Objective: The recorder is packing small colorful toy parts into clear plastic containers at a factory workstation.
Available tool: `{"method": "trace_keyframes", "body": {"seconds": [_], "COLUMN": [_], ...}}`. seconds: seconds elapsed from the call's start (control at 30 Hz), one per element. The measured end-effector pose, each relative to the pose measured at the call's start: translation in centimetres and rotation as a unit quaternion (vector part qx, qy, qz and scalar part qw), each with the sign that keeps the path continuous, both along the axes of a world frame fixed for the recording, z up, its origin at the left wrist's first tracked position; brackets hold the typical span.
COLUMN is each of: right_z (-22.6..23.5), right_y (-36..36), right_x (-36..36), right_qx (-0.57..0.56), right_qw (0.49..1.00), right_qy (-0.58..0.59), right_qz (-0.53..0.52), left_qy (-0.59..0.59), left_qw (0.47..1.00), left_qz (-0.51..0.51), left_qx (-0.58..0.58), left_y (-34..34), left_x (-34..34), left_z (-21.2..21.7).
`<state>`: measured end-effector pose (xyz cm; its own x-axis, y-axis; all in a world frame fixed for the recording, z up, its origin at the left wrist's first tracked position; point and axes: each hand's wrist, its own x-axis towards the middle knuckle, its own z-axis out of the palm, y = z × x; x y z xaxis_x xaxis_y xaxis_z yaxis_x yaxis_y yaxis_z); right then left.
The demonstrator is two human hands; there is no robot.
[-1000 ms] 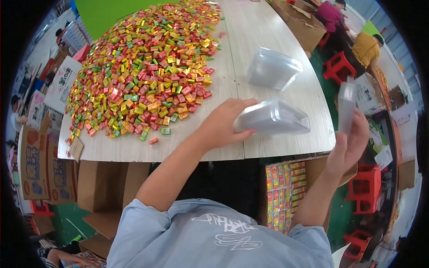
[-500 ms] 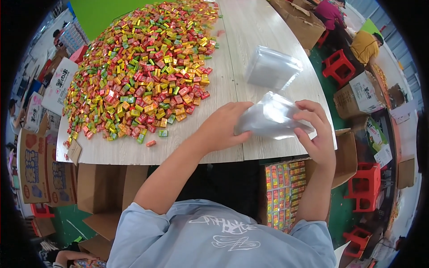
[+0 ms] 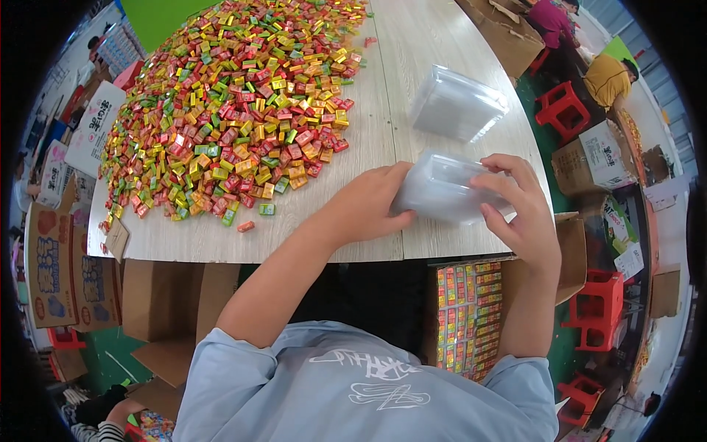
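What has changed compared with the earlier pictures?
The right hand moved left to the near clear plastic container stack, held by the left hand; the single container it carried no longer shows apart. The far clear plastic stack and multicoloured heap of wrapped sweets stayed.

In front of me is a pale wood-grain table point(image 3: 390, 88) with a dark seam running away from me. Even, whitish light falls across its top. Around it I see green floor point(image 3: 103, 342). To my right are a far red stool point(image 3: 563, 103) and a nearer red stool point(image 3: 595, 302); beyond them a pale ribbed wall point(image 3: 666, 81) curves at the rim. Brown cartons point(image 3: 53, 269) stand to my left, and a bright green panel point(image 3: 158, 22) lies past the table's far left side.
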<state>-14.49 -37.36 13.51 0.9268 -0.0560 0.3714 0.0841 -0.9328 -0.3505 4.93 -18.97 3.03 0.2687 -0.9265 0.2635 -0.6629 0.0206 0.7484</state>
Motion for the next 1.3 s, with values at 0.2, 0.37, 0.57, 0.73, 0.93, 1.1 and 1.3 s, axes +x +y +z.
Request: {"method": "trace_keyframes", "body": {"seconds": [0.2, 0.37, 0.57, 0.73, 0.93, 1.1, 1.3], "right_z": [-2.2, -2.4, -0.6, 1.8, -0.5, -1.1, -1.1], "right_y": [0.0, -0.1, -1.4, -6.6, -11.6, -12.1, -12.7], "right_x": [-0.3, 0.1, -0.2, 4.3, 10.1, 10.5, 10.8], "right_qx": [0.017, -0.051, -0.047, 0.012, -0.089, 0.07, 0.14], "right_qw": [0.998, 0.997, 0.995, 0.992, 0.995, 0.998, 0.989], "right_qy": [-0.054, -0.062, -0.052, -0.122, -0.035, -0.003, 0.019], "right_qz": [0.0, 0.0, 0.069, 0.004, -0.02, -0.006, -0.036], "left_qy": [-0.065, -0.099, -0.051, -0.065, -0.087, -0.083, -0.093], "left_qw": [0.987, 0.972, 0.978, 0.976, 0.975, 0.984, 0.985], "left_qz": [0.018, -0.005, -0.005, -0.007, -0.003, -0.02, -0.011], "left_qx": [-0.144, -0.215, -0.203, -0.208, -0.207, -0.158, -0.147], "left_y": [0.1, -0.5, -1.3, -1.6, -1.1, -0.5, -0.5], "left_x": [-0.5, -0.6, -1.7, -1.6, -0.8, -0.3, -1.0], "left_z": [0.7, 3.9, 2.5, 2.4, 2.8, 3.1, 2.8]}}
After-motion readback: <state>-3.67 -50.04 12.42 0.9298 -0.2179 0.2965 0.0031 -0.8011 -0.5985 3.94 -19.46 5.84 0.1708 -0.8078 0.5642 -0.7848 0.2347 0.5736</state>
